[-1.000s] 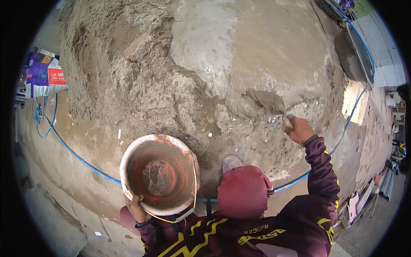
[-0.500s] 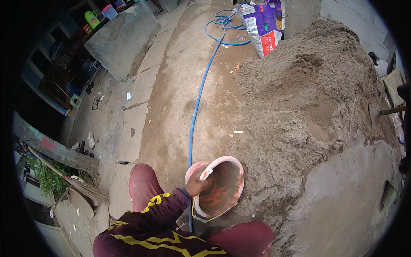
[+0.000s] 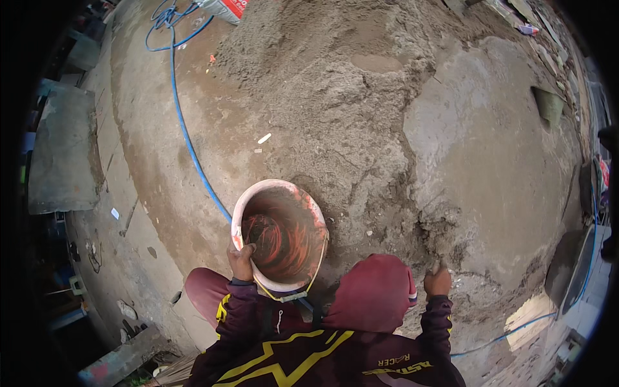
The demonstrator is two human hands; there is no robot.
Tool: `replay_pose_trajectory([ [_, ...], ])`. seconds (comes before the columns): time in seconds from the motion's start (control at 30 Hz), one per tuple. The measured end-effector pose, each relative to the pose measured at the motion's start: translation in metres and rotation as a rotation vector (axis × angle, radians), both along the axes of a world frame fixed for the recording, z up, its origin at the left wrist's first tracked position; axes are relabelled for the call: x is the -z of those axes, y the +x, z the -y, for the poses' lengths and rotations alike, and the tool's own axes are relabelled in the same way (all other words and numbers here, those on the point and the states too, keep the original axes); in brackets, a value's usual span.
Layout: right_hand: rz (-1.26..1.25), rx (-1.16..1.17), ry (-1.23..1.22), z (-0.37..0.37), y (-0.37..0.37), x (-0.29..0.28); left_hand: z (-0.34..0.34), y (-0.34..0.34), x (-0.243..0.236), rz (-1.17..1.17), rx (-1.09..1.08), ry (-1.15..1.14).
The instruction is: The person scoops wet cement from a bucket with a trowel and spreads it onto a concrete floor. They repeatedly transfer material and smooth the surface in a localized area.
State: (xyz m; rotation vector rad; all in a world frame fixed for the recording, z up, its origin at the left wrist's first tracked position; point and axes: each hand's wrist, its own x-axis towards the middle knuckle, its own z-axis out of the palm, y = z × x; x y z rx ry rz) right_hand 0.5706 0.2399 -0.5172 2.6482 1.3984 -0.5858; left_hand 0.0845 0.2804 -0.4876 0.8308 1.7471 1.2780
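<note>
My left hand (image 3: 242,261) grips the near left rim of a bucket (image 3: 311,222), thumb over the edge. The bucket's mouth faces up and toward me, showing orange-red streaks and grey residue inside. Its wire handle hangs down on my side, with a pale grip (image 3: 293,297). On the other side of my right knee, my right hand (image 3: 438,280) is low at the edge of the wet grey mortar (image 3: 477,161). Its fingers look curled, and whatever they hold is hidden. Crumbly, disturbed mortar lies just beyond them.
A heap of grey sand (image 3: 309,71) rises ahead. A blue hose (image 3: 184,122) runs along the ground to the bucket from a coil near a bag (image 3: 224,9). A grey pail-like container (image 3: 549,106) sits in the mortar at the right. A concrete block (image 3: 61,151) stands left.
My view has swung down and to the right. The bucket now faces me more, with my left hand lower on its left rim. My right hand has come into view beside the mortar.
</note>
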Motion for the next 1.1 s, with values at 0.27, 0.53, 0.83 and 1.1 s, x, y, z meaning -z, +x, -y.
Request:
replay_pose_trajectory([
  [0.27,0.104,-0.213,-0.145,0.006,0.042,-0.010,-0.004,-0.007,-0.007,-0.017,0.136,-0.077],
  [0.53,0.011,-0.337,-0.284,-0.020,0.059,-0.057,-0.001,-0.001,-0.025,0.084,0.078,-0.058],
  [0.83,-0.065,-0.226,-0.424,-0.018,0.057,-0.038,-0.014,0.022,-0.016,0.024,0.174,-0.067],
  [1.1,0.165,-0.273,-0.321,-0.008,0.112,-0.094,-0.016,0.014,-0.013,0.039,0.029,-0.042],
])
